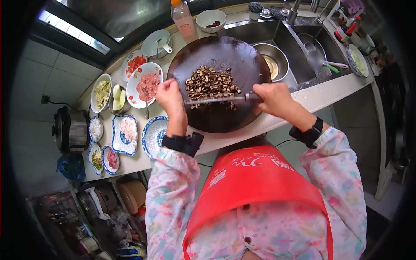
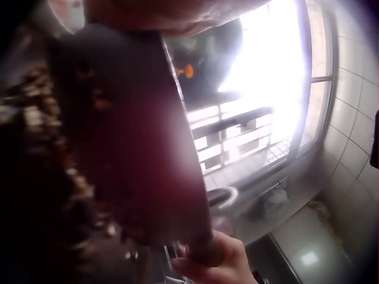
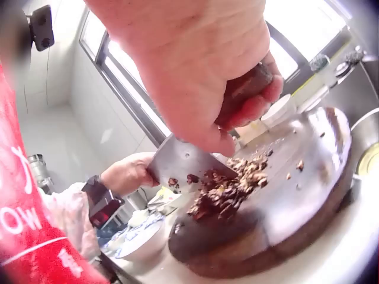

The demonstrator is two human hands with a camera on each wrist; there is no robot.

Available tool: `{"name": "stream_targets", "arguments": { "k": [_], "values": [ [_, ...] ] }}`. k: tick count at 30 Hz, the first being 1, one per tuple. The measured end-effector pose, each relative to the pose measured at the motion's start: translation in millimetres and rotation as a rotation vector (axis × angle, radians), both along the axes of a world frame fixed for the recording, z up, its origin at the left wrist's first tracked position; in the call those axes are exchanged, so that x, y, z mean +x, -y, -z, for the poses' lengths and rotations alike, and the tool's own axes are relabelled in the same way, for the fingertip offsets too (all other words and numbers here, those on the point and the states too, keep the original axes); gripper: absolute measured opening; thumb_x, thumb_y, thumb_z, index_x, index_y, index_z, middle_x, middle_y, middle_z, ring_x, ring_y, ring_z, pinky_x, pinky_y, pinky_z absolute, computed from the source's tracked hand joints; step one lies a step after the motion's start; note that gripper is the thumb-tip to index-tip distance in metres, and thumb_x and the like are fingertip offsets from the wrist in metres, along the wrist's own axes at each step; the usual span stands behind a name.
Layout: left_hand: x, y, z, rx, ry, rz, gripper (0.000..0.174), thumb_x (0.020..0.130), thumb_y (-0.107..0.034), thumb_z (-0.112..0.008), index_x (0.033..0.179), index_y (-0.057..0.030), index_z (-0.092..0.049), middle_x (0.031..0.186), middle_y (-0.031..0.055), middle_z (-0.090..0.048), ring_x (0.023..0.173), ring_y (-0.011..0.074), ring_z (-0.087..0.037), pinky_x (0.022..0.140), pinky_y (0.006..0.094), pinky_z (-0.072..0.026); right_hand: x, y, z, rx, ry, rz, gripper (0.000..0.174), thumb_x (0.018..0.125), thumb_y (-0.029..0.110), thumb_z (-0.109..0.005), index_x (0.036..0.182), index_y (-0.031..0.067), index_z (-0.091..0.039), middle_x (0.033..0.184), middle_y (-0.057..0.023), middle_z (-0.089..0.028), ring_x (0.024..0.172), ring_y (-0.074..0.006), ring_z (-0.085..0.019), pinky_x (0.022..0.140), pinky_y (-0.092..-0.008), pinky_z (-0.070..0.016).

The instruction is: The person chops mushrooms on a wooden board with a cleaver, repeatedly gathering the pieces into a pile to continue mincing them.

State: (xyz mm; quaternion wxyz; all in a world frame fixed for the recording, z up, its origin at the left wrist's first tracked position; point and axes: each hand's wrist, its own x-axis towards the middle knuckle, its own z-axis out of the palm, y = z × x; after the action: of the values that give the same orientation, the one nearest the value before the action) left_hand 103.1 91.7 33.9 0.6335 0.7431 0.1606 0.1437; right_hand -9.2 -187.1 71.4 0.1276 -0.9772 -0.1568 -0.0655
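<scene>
A round dark chopping board [image 1: 247,56] carries a heap of finely chopped brown pieces that look like mushrooms [image 1: 210,82]. My right hand [image 1: 275,99] grips the dark handle of a cleaver [image 3: 192,157], its fingers wrapped round it. The blade runs across the near side of the heap, with brown bits stuck to its face. My left hand [image 1: 170,97] is at the far end of the blade, over the board's left edge, fingers bent. In the right wrist view its fingertips overlap the blade's corner; I cannot tell whether they pinch it.
Left of the board stand a bowl of minced meat [image 1: 149,80] with a spoon, a blue-rimmed square dish [image 1: 124,147] and several small bowls. A bottle [image 1: 184,24] and a white bowl [image 1: 219,16] stand behind. A sink [image 1: 281,37] with a metal basin [image 1: 281,56] lies to the right.
</scene>
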Motion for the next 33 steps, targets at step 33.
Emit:
{"name": "stream_targets", "arguments": {
  "k": [33],
  "values": [
    [53.6, 39.5, 32.2, 0.178, 0.076, -0.309, 0.014, 0.076, -0.005, -0.058, 0.084, 0.0050, -0.065, 0.069, 0.0098, -0.065, 0.057, 0.0152, -0.058, 0.055, 0.0301, -0.0472, 100.9, 34.5, 30.4, -0.119, -0.075, -0.071, 0.014, 0.068, 0.014, -0.062, 0.081, 0.0078, -0.062, 0.072, -0.0119, -0.067, 0.068, -0.0294, -0.067, 0.059, -0.0409, -0.0523]
  ]
}}
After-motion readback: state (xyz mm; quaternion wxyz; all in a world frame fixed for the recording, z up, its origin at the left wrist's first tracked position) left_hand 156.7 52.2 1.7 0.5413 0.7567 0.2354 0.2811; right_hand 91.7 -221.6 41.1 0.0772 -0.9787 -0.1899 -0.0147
